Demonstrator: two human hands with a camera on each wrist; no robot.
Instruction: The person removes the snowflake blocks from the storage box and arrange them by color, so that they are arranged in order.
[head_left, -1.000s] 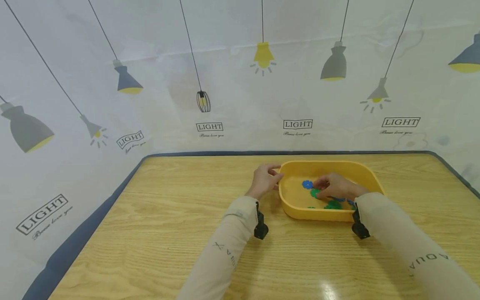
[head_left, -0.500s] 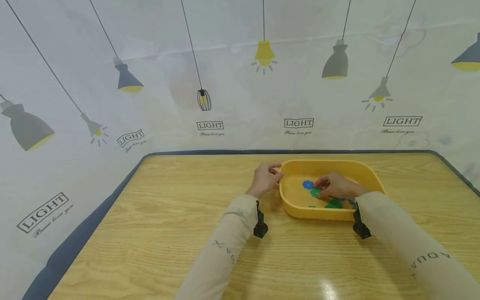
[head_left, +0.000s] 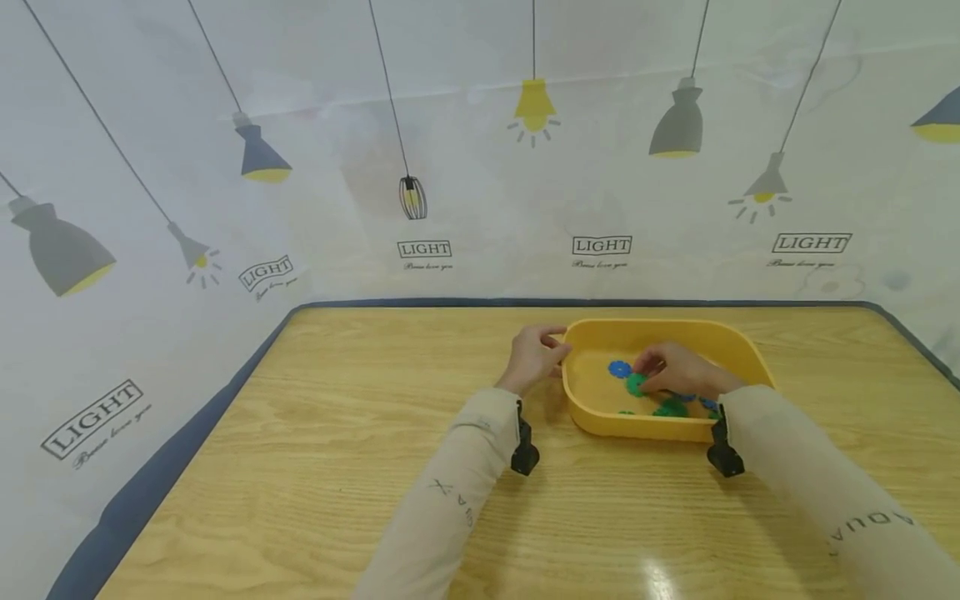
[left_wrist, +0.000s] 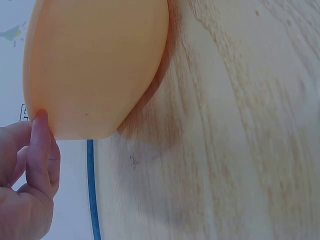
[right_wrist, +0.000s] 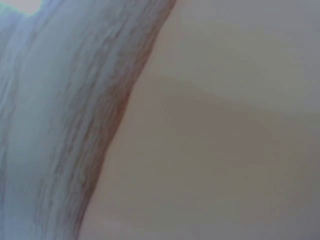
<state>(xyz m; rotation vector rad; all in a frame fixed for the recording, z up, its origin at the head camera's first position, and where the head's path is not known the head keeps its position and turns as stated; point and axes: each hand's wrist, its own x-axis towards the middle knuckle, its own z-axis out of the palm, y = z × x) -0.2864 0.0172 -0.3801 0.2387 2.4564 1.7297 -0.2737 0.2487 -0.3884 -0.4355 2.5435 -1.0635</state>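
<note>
Holding a rounded yellow plastic tray (head_left: pixel 637 427) by its left rim with the left hand (head_left: pixel 532 357), seemingly pinching a small green flower-shaped plastic disc (head_left: pixel 635 384) inside it with the right hand (head_left: pixel 681 369), apparently mid-pickup, presumably calling next for a clean lift.

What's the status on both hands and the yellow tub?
Left hand holding yellow tub by its rim. Right hand inside, at green disc, grip unclear. Blue disc close by, no visible obstruction.
</note>
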